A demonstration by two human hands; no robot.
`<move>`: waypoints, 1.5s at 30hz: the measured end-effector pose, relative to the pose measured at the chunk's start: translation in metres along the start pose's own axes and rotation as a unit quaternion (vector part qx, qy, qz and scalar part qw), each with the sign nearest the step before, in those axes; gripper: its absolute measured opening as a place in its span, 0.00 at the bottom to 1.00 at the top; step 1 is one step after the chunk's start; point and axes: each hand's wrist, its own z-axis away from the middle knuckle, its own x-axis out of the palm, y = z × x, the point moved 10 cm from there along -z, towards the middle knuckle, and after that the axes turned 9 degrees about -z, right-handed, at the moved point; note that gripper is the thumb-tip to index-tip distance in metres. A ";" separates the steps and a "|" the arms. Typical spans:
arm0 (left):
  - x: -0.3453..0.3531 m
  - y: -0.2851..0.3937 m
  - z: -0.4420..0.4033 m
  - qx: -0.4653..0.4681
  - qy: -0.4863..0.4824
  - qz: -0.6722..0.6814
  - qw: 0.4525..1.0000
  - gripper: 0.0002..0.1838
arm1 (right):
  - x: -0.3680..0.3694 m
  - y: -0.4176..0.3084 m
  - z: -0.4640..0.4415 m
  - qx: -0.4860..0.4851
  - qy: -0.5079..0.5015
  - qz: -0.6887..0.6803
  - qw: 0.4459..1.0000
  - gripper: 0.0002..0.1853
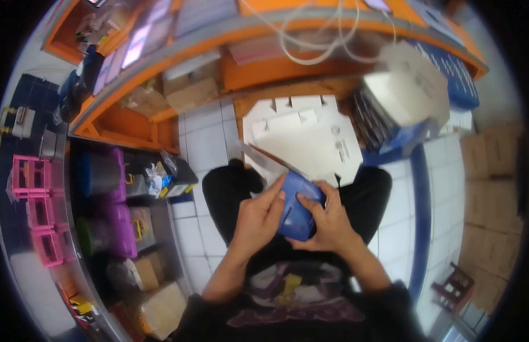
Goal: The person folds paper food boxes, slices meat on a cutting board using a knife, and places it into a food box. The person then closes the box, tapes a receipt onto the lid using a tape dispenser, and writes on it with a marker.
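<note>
Between my two hands is a blue folded piece (300, 208), which looks like card, held over my lap. My left hand (257, 219) pinches its left side, with the thumb on top. On the right side, my right hand (327, 219) grips it with the thumb on its face and fingers around the edge. A pale flap (263, 164) sticks out from its upper left. Beyond it, flat white cut card sheets (310, 137) with slots and small dark print lie in front of my crossed legs.
An orange shelf unit (247, 74) with white cables (310, 60) stands ahead. At right are stacked white card pieces (398, 97) and brown boxes (487, 182). Purple bins (122, 228), a bin of scraps (167, 176) and pink crates (33, 176) are at left.
</note>
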 end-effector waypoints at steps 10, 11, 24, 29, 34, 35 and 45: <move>-0.019 -0.024 -0.028 -0.001 0.121 0.051 0.991 0.21 | 0.006 0.072 0.012 0.088 0.090 -0.141 0.982 0.49; -0.041 -0.036 -0.023 0.014 0.251 0.073 0.965 0.21 | 0.012 0.094 0.013 0.086 0.093 -0.139 0.982 0.49; 0.072 -0.188 -0.086 -0.225 0.052 0.019 0.973 0.44 | 0.054 0.252 0.014 0.444 0.015 -0.157 0.882 0.38; 0.082 -0.199 -0.088 -0.249 0.035 0.032 0.967 0.39 | 0.054 0.256 0.009 0.431 0.033 -0.156 0.888 0.39; 0.092 -0.218 -0.089 -0.222 0.062 0.088 0.969 0.38 | 0.056 0.252 0.014 0.460 0.015 -0.199 0.865 0.35; 0.092 -0.219 -0.089 -0.203 0.058 0.125 0.969 0.38 | 0.052 0.252 0.018 0.450 0.020 -0.201 0.870 0.35; 0.043 -0.172 -0.061 -0.116 0.139 0.300 0.937 0.39 | 0.049 0.207 0.036 0.227 -0.034 -0.189 0.955 0.50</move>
